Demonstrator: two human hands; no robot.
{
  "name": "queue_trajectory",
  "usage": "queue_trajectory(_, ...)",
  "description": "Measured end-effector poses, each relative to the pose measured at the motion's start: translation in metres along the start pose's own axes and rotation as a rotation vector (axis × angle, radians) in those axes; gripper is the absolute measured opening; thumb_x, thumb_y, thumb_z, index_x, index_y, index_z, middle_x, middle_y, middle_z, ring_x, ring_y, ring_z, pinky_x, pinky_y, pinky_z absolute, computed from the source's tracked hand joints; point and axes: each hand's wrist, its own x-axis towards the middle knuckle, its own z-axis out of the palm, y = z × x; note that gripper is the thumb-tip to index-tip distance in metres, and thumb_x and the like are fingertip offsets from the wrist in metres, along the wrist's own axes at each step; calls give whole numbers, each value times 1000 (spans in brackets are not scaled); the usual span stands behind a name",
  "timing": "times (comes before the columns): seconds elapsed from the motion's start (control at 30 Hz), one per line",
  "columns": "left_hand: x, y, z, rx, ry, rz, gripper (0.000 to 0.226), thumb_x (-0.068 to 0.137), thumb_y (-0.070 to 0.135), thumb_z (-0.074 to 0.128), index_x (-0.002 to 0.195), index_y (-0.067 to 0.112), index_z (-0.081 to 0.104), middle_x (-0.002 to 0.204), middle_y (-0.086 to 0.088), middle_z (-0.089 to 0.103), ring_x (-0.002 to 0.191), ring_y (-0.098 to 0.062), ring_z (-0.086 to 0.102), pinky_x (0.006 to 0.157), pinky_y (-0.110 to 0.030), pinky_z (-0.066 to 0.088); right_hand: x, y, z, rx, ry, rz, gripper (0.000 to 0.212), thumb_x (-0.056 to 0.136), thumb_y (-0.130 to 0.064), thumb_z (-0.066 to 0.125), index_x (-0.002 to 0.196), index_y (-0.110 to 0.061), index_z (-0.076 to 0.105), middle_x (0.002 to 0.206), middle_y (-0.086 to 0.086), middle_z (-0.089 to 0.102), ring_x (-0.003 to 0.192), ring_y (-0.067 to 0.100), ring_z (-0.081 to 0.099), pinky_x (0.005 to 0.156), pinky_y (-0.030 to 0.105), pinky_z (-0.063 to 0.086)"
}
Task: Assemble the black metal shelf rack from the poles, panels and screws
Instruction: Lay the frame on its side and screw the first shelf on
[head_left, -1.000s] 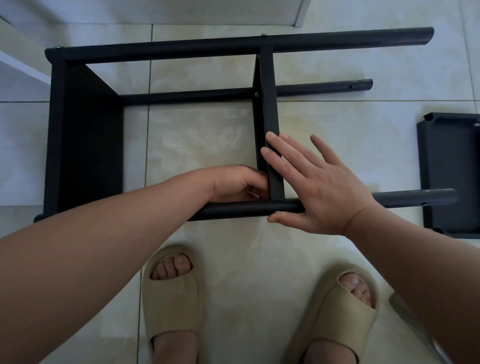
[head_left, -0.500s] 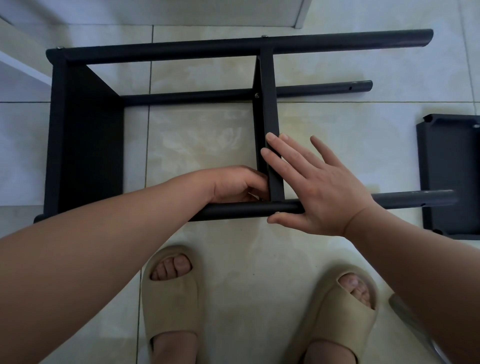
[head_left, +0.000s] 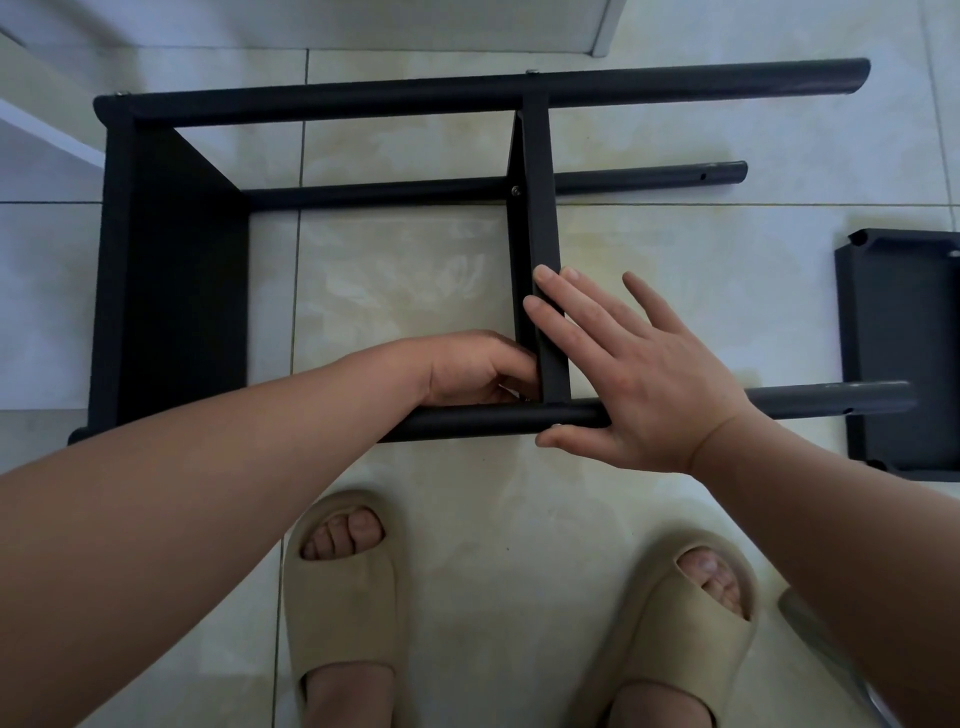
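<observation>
The part-built black rack (head_left: 171, 270) lies on its side on the tiled floor, with an end panel at the left and a middle panel (head_left: 540, 208) standing between the poles. My left hand (head_left: 467, 369) sits at the corner where the middle panel meets the near pole (head_left: 831, 397). Its fingers are curled and pinch a small pale metal piece there, too hidden to name. My right hand (head_left: 639, 379) lies flat with straight fingers on the middle panel's edge, its thumb under the near pole. A screw head (head_left: 515, 190) shows on the lower far pole (head_left: 649, 176).
A loose black panel (head_left: 904, 353) lies on the floor at the right, under the near pole's free end. My feet in beige sandals (head_left: 343, 587) stand just before the rack. White furniture (head_left: 363, 21) borders the far side and the left (head_left: 31, 119).
</observation>
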Motion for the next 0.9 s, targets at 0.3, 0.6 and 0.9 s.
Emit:
queue_trajectory(0.3, -1, 1, -2, -104, -32, 17, 13, 85, -9, 53, 90, 0, 61, 73, -7, 65, 67, -16, 67, 65, -25, 54, 0, 0, 0, 4, -8, 2, 102, 88, -81, 35, 161, -12, 22, 170, 5, 10, 157, 23, 14, 121, 59, 21)
queue_trajectory(0.6, -3, 2, 1, 13, -21, -9, 9, 84, 2, 56, 87, 2, 64, 77, -6, 64, 70, -13, 63, 71, -25, 52, 0, 0, 1, 10, -4, 0, 102, 88, -81, 35, 161, -13, 22, 170, 4, 10, 157, 22, 13, 122, 57, 21)
queue_trajectory(0.9, -4, 5, 0, -121, -36, -8, 19, 91, -13, 44, 97, -2, 58, 78, -9, 64, 71, -18, 67, 70, -26, 55, 0, 0, 0, 9, -7, -7, 102, 88, -80, 37, 161, -11, 22, 170, 6, 10, 157, 24, 13, 123, 57, 21)
